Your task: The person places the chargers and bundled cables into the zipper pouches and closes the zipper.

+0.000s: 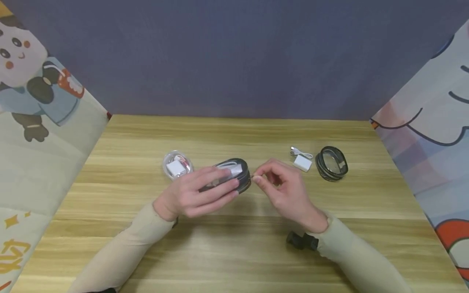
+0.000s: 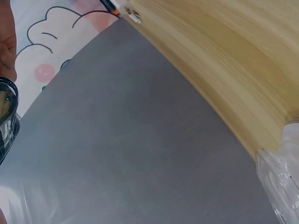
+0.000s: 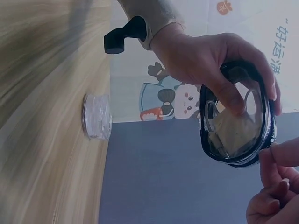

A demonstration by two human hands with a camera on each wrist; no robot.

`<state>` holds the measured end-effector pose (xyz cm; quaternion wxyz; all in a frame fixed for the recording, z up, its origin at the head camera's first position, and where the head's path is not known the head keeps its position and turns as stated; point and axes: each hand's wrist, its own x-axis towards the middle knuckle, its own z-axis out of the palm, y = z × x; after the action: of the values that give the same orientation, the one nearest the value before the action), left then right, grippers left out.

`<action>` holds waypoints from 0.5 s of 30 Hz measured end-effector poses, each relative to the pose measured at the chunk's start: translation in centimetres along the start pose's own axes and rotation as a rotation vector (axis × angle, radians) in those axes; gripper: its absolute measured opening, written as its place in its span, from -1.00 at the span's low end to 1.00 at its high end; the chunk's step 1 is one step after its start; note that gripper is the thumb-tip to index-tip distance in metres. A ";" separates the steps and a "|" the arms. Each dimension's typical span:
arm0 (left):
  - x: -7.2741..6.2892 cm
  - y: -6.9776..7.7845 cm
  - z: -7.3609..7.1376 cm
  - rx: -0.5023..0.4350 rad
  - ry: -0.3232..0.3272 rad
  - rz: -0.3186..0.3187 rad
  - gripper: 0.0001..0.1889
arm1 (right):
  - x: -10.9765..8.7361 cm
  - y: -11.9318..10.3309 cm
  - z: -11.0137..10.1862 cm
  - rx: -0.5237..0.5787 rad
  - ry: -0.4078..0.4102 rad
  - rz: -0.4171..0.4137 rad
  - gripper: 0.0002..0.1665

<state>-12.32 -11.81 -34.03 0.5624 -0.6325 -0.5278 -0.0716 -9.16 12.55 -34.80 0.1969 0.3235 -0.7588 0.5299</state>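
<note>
My left hand grips a small oval clear pouch with black trim, held above the table. Inside it, a white cable and a pale block show through the clear face, best seen in the right wrist view. Thumb and index finger of my right hand pinch a tiny zipper pull at the pouch's right end. The pull itself is mostly covered by the fingertips. Only a slice of the pouch enters the left wrist view.
Left of the pouch lies a round clear case with a white charger inside. To the right are a white charger block, a coiled white cable and another black-trimmed clear pouch. A grey panel stands behind the wooden table.
</note>
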 end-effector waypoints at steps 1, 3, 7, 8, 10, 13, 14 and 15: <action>0.1 0.0 0.0 0.001 0.003 0.003 -0.81 | 0.0 0.1 0.0 -0.005 0.001 0.000 -0.88; 0.2 0.1 -0.1 -0.011 0.010 -0.002 -0.82 | -0.1 0.2 -0.1 -0.005 -0.002 0.006 -0.95; 0.5 0.1 -0.2 -0.027 0.028 0.001 -0.84 | -0.1 0.6 -0.2 0.028 -0.005 0.035 -0.85; 0.5 0.1 -0.2 -0.030 0.030 0.001 -0.84 | -0.1 0.7 -0.2 0.036 -0.004 0.041 -0.87; 0.6 0.1 -0.2 -0.030 0.029 0.000 -0.84 | -0.2 0.8 -0.3 0.047 -0.002 0.047 -0.94; 0.4 0.2 -0.2 -0.023 0.004 -0.012 -0.83 | -0.2 0.7 -0.4 0.048 0.003 0.048 -0.82; 0.2 0.3 -0.2 -0.020 -0.005 -0.019 -0.83 | -0.2 0.6 -0.4 0.047 0.007 0.049 -0.80; 0.1 0.4 -0.2 -0.018 -0.020 -0.027 -0.83 | -0.3 0.6 -0.4 0.046 0.009 0.051 -0.79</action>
<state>-11.90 -11.85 -34.16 0.5504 -0.6311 -0.5411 -0.0777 -9.39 13.12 -35.20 0.1789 0.3061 -0.7535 0.5536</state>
